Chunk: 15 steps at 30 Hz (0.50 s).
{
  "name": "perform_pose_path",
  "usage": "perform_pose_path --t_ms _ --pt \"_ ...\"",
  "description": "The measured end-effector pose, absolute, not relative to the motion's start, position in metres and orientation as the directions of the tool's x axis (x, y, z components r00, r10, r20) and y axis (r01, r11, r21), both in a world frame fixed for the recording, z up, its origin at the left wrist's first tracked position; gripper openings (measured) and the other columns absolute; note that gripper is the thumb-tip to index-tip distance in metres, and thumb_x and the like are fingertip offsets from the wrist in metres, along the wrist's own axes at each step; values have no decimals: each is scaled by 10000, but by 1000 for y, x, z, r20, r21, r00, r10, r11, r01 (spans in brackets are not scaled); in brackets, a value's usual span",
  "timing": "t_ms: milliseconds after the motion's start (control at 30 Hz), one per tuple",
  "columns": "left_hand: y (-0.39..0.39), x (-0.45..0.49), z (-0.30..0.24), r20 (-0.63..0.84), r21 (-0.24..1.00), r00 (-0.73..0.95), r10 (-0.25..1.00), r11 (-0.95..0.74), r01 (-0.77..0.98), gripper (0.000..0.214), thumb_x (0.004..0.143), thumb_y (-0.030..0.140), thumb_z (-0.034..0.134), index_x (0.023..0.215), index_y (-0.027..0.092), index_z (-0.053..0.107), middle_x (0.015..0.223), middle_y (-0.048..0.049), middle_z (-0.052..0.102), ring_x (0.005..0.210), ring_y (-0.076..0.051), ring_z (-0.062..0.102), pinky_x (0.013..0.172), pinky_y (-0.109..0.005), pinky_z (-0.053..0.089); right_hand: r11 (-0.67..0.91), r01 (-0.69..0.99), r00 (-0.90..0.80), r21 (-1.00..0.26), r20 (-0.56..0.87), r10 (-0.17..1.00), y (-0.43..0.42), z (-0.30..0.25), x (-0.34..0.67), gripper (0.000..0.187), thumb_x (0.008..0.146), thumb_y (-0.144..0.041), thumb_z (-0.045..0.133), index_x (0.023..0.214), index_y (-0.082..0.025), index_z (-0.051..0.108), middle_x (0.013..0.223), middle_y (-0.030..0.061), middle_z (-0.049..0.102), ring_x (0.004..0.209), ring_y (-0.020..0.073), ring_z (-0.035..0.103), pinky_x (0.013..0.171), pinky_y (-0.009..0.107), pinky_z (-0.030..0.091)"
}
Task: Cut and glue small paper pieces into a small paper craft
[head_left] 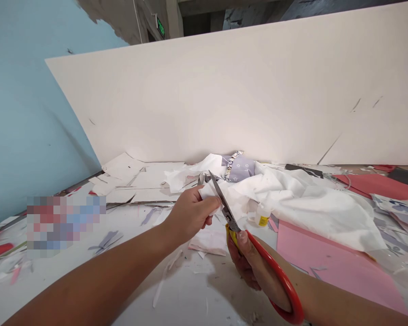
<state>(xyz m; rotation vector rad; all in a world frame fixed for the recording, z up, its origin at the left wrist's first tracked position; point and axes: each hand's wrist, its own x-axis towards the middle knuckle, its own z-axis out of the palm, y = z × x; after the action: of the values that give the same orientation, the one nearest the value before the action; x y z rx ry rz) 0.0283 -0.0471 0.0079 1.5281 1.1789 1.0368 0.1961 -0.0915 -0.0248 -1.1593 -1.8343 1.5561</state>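
My left hand (pixel 189 213) pinches a small piece of white fabric (pixel 207 192) just above the table. My right hand (pixel 245 262) grips a pair of scissors (pixel 224 206) with red and yellow handles; the blades point up and left and meet the white piece beside my left fingers. The red handle loop (pixel 285 285) wraps around my right hand. A larger heap of white cloth (pixel 302 203) lies right behind the scissors, with a grey patterned fabric (pixel 240 167) at its back.
A small glue bottle (pixel 262 216) stands by the cloth. Pink sheets (pixel 326 262) and red sheets (pixel 377 184) cover the right side. White cardboard pieces (pixel 143 181) lie at the back left. A tall white board (pixel 241 99) walls off the rear. Paper scraps litter the table.
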Motion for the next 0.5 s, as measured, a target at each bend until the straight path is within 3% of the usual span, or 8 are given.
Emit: perform_pose_path --t_ms 333,500 --pt "-45 29 8 71 970 203 977 -115 214 282 721 270 485 481 181 368 389 57 391 406 -72 332 440 -214 314 -90 288 -466 -953 -221 857 -88 -30 192 551 750 -732 235 589 -208 293 453 -84 237 378 61 216 375 206 188" --pt "-43 29 9 37 978 210 977 -78 192 263 700 265 490 474 179 388 384 55 394 411 -76 342 416 -204 291 -107 231 -488 -967 -210 847 -88 -37 193 508 776 -696 267 640 -210 323 494 -81 266 413 65 247 395 203 227"
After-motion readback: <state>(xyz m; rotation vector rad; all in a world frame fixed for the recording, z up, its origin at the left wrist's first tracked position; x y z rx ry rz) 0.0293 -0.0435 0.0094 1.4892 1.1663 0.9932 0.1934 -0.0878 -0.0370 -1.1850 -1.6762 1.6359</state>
